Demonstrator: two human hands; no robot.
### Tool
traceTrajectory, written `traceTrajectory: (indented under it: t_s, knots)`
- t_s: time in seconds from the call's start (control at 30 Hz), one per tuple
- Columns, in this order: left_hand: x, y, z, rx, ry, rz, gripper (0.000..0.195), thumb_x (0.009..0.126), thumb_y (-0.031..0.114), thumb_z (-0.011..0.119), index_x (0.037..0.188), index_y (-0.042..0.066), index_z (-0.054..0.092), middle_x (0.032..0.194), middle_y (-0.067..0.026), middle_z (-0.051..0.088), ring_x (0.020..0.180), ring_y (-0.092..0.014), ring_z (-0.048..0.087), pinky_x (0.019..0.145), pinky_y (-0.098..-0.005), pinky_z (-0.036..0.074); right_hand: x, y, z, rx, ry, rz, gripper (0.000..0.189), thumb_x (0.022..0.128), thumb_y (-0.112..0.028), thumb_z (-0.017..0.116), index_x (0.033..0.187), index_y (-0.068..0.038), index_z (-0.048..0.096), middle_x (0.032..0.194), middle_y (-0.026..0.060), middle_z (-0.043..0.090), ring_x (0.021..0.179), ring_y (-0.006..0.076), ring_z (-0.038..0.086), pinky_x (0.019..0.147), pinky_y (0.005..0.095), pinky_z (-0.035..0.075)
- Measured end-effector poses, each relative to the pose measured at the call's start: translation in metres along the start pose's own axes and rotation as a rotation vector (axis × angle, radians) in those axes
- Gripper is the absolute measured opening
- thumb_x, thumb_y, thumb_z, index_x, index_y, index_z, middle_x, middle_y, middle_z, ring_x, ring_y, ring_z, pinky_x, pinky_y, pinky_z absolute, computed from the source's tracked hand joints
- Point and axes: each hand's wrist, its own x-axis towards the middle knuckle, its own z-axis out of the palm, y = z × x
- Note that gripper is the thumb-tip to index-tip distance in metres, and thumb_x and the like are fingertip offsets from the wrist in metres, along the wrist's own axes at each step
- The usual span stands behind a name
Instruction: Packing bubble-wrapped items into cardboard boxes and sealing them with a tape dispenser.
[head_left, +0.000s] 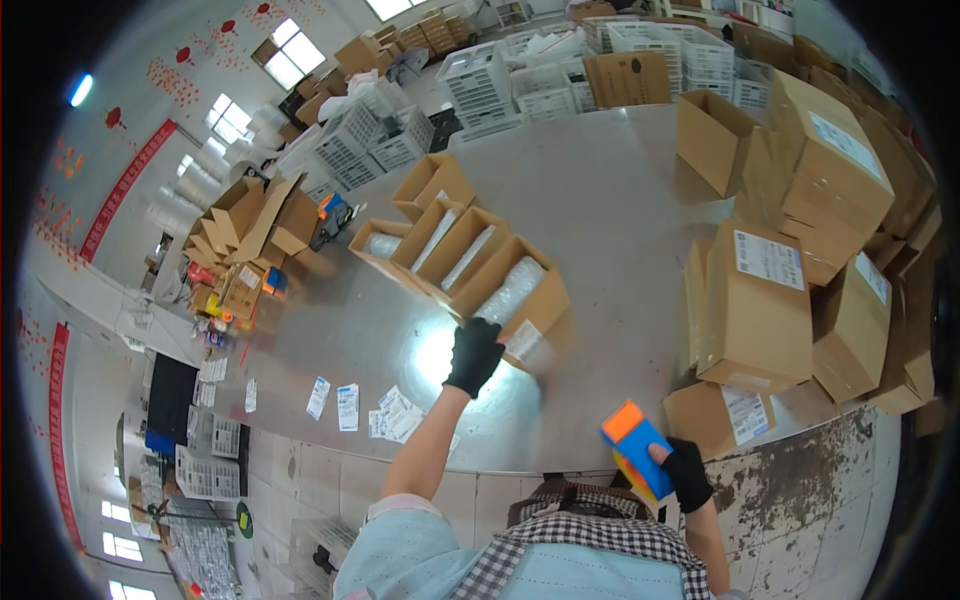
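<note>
My left hand (475, 355), in a black glove, reaches to the near end of an open cardboard box (556, 294) that bears a label. Its fingers touch or lie close to a bubble-wrapped item (517, 289) inside; whether they grip it is hidden. More open boxes stand in a row beside this one, with wrapped items (469, 256) in some of them. At the table's near edge my right hand (679, 469), in a fingerless black glove, holds a blue and orange tape dispenser (645, 450).
Labelled boxes (757, 307) are stacked at the right of the metal table (600, 195). Printed labels (397, 414) lie near its front edge. Flattened and open cartons (255, 217) are heaped at the left. White plastic crates (480, 82) stand beyond the far edge.
</note>
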Motion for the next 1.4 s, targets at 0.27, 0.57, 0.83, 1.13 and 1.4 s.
traceTrajectory:
  t_s: [0.27,0.57,0.83,1.13,1.4]
  knots:
    - [-0.076,-0.011,-0.055,-0.108,-0.222,0.139,0.013,0.075,0.02,0.065,0.08,0.009,0.06,0.097,-0.0089,0.062,0.101,-0.025,0.055,0.093,-0.0446,0.034,0.033,-0.021,0.052,-0.226,0.415,-0.143,0.042,0.083,-0.04,0.06,0.076,0.002,0.055,0.064,0.0097,0.059,0.058,0.0174,0.058,0.052,0.031,0.043]
    - [-0.03,-0.017,-0.073,-0.273,-0.086,0.185,0.012,0.075,0.015,0.064,0.084,0.008,0.06,0.08,-0.0078,0.061,0.083,-0.024,0.058,0.086,-0.0353,0.042,0.092,-0.011,0.089,-1.123,0.332,-0.283,0.04,0.079,-0.038,0.058,0.089,0.001,0.056,0.076,0.0232,0.061,0.073,0.0385,0.061,0.066,0.0455,0.048]
    - [-0.048,-0.015,-0.033,-0.394,0.152,0.134,0.01,0.069,0.008,0.063,0.074,0.01,0.055,0.078,-0.0051,0.057,0.084,-0.023,0.056,0.095,-0.0431,0.036,0.177,-0.125,0.164,-1.101,-0.427,-0.813,0.037,0.071,-0.015,0.06,0.108,-0.008,0.061,0.107,0.0147,0.062,0.1,0.0311,0.057,0.088,0.0363,0.044]
    - [-0.059,-0.011,-0.037,-0.648,0.376,-0.124,0.026,0.073,0.003,0.062,0.098,0.007,0.054,0.101,-0.0111,0.056,0.1,-0.029,0.052,0.093,-0.0371,0.039,0.171,-0.164,0.201,-1.499,-0.695,-0.468,0.053,0.058,-0.029,0.068,0.104,-0.004,0.061,0.109,0.0185,0.058,0.102,0.0322,0.056,0.089,0.0367,0.045]
    - [-0.065,-0.002,-0.055,-1.176,0.698,-0.375,0.047,0.085,0.01,0.057,0.126,0.0,0.038,0.125,-0.0144,0.045,0.118,-0.026,0.044,0.1,-0.0368,0.033,0.177,-0.219,0.155,-0.944,-0.599,-0.513,0.072,0.052,-0.03,0.076,0.113,0.0,0.053,0.102,0.0183,0.06,0.096,0.0285,0.058,0.086,0.0337,0.044]
